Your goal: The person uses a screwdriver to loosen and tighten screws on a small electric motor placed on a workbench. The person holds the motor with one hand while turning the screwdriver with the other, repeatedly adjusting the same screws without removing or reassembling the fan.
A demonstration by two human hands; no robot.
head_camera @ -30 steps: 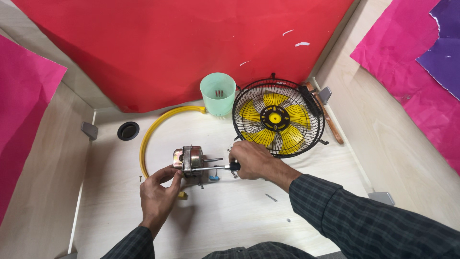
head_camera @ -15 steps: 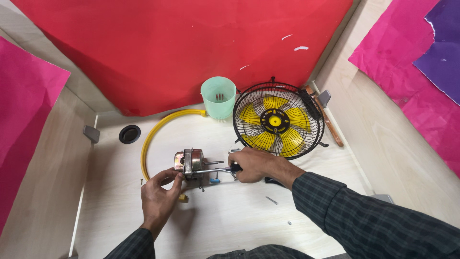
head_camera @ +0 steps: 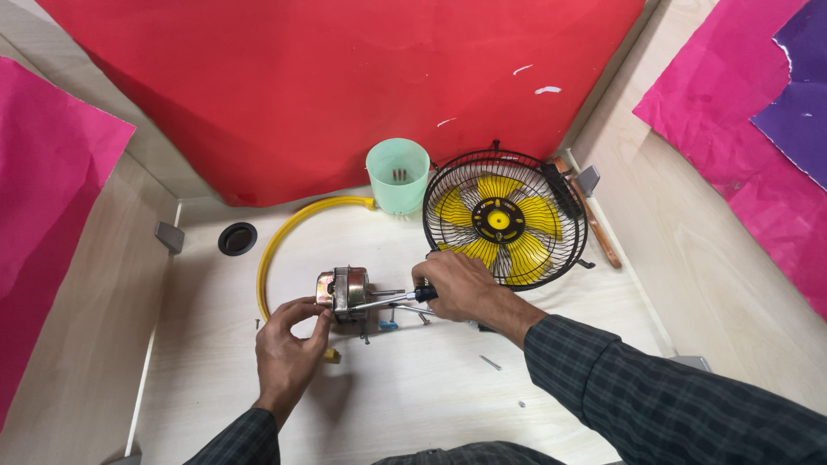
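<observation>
A small metal fan motor [head_camera: 346, 291] with a shaft lies on the light wooden table [head_camera: 413, 396]. My left hand [head_camera: 289, 340] grips the motor's left end with its fingertips. My right hand [head_camera: 457, 286] holds a screwdriver [head_camera: 398, 299] with a black handle, its metal shaft pointing left against the motor. A black wire fan guard with yellow blades [head_camera: 504, 220] stands just behind my right hand.
A pale green plastic cup [head_camera: 397, 176] with screws in it stands at the back. A yellow ring [head_camera: 289, 237] curves behind the motor. A black round cap [head_camera: 237, 238] lies at the left. Loose screws [head_camera: 490, 362] lie on the table. Red and pink sheets cover the walls.
Both hands and the motor stay in nearly the same place. My right hand has shifted slightly on the screwdriver against the motor.
</observation>
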